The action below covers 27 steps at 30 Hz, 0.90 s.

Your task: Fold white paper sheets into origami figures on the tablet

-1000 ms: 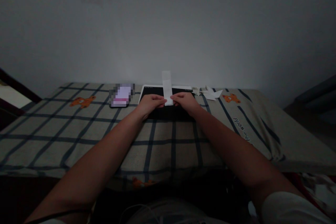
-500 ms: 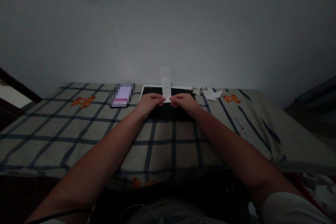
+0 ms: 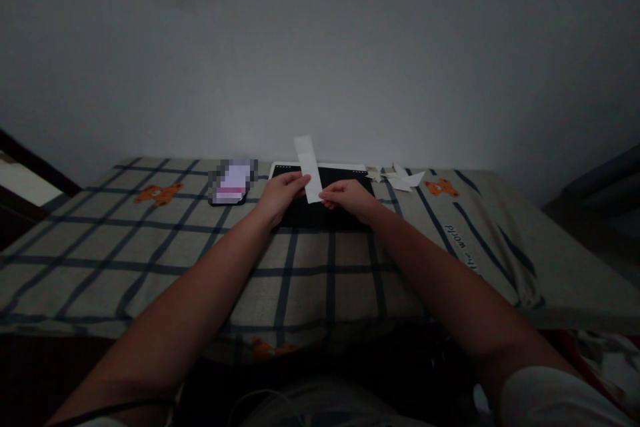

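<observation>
I see both hands pinching one white paper strip above the black mat. The left hand has its grip closed on the strip's left edge, fingertips at about 9 o'clock of it. The right hand closes on the lower end, at about 5 o'clock. The strip stands up between them, its top tilted toward 11 o'clock. At 9 o'clock of the hands lies a phone; at 2 o'clock lie paper scraps, all on the checked bed cover.
</observation>
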### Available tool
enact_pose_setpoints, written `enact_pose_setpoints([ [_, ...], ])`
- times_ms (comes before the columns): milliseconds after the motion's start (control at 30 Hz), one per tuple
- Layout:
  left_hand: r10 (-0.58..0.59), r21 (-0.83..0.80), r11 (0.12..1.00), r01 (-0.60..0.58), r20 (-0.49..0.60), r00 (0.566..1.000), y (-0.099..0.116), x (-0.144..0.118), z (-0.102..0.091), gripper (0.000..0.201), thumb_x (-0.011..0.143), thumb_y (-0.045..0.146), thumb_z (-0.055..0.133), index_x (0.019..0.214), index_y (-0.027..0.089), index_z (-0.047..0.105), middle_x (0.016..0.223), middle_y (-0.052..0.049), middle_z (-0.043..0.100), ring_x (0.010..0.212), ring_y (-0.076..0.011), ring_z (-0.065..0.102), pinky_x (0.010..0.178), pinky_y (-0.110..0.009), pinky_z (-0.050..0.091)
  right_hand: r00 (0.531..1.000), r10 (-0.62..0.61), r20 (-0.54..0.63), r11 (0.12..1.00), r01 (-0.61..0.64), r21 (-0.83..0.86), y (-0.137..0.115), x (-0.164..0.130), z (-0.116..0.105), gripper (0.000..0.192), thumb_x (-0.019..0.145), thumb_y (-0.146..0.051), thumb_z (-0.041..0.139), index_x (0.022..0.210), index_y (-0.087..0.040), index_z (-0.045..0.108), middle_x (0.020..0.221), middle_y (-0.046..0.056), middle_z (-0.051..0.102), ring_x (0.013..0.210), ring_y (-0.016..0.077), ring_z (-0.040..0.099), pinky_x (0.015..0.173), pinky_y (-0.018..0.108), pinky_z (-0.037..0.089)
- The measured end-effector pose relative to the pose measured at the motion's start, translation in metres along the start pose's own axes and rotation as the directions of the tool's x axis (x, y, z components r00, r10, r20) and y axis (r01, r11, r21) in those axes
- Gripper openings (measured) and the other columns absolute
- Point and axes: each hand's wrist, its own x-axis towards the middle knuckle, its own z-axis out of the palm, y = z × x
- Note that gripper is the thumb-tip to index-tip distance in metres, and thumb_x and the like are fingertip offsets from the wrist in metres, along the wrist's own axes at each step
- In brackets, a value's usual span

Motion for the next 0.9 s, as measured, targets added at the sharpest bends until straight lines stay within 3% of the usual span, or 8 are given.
enact_pose_setpoints([
  [167,-0.004,0.048,0.999,0.006,-0.041,0.999,0.0008,-0.0018,-0.0004,0.026,0.063,0.038,0.074,0.074,0.015,0.069,0.077,-0.003,0.069,0.066,-0.0109,0.058,0.068,-0.023,0.047,1.000,0.005,0.006,1.000,-0.005,0.001,-0.0007,0.0005,-0.0009,0.025,0.073,-0.039,0.066,0.075,-0.014,0.067,0.069,0.004,0.065,0.061,0.0100,0.056,0.056,0.022,0.044],
  [300,-0.088,0.087,0.993,0.083,0.054,0.995,0.0007,-0.0065,0.0027,0.024,0.063,0.035,0.075,0.074,0.015,0.069,0.075,-0.004,0.069,0.066,-0.0125,0.059,0.068,-0.026,0.049,0.997,-0.061,-0.057,0.995,0.065,0.070,-0.0014,0.0033,-0.0026,0.024,0.075,-0.039,0.063,0.082,-0.016,0.067,0.071,0.003,0.065,0.064,0.0097,0.057,0.058,0.022,0.044],
  [400,-0.139,0.111,0.985,0.128,0.095,0.986,0.0007,-0.0087,0.0054,0.023,0.063,0.032,0.075,0.076,0.015,0.069,0.077,-0.005,0.069,0.070,-0.0135,0.061,0.071,-0.028,0.050,0.992,-0.088,-0.094,0.994,0.093,0.050,0.0000,0.0049,-0.0036,0.019,0.074,-0.035,0.064,0.076,-0.016,0.066,0.066,0.001,0.062,0.059,0.0088,0.054,0.057,0.023,0.043],
  [600,-0.082,0.057,0.995,0.081,0.017,0.996,0.0022,-0.0074,0.0044,0.026,0.063,0.033,0.075,0.079,0.014,0.070,0.079,-0.005,0.069,0.069,-0.0115,0.061,0.073,-0.026,0.049,0.993,-0.069,-0.097,0.997,0.072,0.021,-0.0017,0.0025,-0.0013,0.018,0.071,-0.033,0.067,0.072,-0.015,0.066,0.070,0.002,0.063,0.060,0.0092,0.054,0.058,0.023,0.044],
  [767,-0.084,0.080,0.993,0.082,0.026,0.996,0.0035,-0.0083,0.0048,0.026,0.060,0.032,0.077,0.075,0.013,0.070,0.074,-0.004,0.068,0.065,-0.0108,0.059,0.070,-0.026,0.049,0.993,-0.051,-0.105,0.991,0.063,0.117,-0.0023,0.0027,-0.0008,0.022,0.072,-0.036,0.065,0.080,-0.016,0.066,0.068,0.002,0.062,0.061,0.0098,0.055,0.058,0.024,0.044],
  [900,-0.113,0.086,0.990,0.110,0.026,0.993,0.0001,-0.0076,0.0059,0.023,0.060,0.030,0.077,0.073,0.013,0.069,0.073,-0.005,0.068,0.066,-0.0116,0.059,0.070,-0.027,0.049,0.989,-0.087,-0.123,0.992,0.098,0.082,-0.0015,0.0030,-0.0028,0.020,0.073,-0.036,0.064,0.074,-0.016,0.065,0.064,0.001,0.060,0.059,0.0093,0.054,0.059,0.023,0.044],
])
